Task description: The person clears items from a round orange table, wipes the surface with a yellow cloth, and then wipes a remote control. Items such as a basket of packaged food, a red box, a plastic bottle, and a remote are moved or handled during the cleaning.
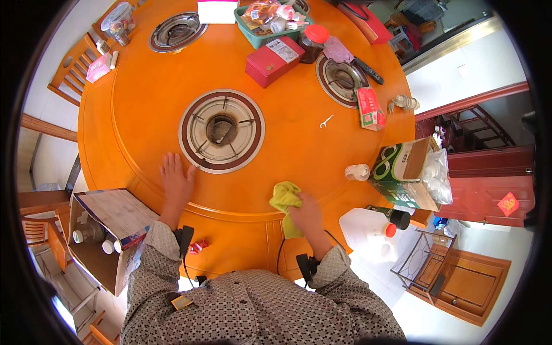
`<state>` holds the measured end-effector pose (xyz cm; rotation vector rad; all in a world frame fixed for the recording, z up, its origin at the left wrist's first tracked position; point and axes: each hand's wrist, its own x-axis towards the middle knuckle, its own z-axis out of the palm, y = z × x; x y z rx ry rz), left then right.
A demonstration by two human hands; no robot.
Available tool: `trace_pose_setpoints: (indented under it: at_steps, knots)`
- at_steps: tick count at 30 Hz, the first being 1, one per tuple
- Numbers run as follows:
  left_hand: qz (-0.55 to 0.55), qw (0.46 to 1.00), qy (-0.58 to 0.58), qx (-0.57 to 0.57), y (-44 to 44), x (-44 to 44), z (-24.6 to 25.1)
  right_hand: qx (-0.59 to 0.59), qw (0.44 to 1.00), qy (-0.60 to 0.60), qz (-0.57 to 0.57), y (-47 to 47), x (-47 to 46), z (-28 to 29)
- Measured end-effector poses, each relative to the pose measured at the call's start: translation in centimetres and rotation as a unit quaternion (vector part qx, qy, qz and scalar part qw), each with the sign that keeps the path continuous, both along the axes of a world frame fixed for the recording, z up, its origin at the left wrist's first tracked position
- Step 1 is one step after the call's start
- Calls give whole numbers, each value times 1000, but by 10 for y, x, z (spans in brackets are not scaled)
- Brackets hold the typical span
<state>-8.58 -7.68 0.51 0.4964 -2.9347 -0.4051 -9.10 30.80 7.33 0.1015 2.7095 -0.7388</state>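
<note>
My right hand (307, 215) grips a yellow-green cloth (285, 196) near the front edge of a raised round wooden tabletop (293, 151). Part of the cloth hangs below the hand, over the lower table rim. Flat on the wood, my left hand (177, 181) rests with its fingers slightly apart and holds nothing. Just beyond its fingertips is a round burner set into the table (221, 131), with a metal pan and a dark centre. A red wrapper (198, 246) lies on the lower rim between my forearms.
A cardboard box with bottles (99, 250) stands at left. Along the right are a green carton (399, 172), a plastic jug (366, 230) and a small clear cup (357, 172). Farther back sit a red box (275, 61), a green basket (254, 41) and a red-lidded jar (314, 43).
</note>
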Motion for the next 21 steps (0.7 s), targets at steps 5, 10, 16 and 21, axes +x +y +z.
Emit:
trace_pose_setpoints:
  at_steps: [5,10,16,21]
  knots:
    - [-50,997,-44,42,52,38,2,-94,952,258,-136,33,-117,9]
    - [-43,998,-32,44,47,43,3,24,950,256,-178,52,-269,-13]
    - [-32,999,-19,25,29,34,-1,189,950,243,-46,17,-238,-63]
    - [-33,999,27,1,4,28,-21,-54,940,273,199,-47,-45,-58]
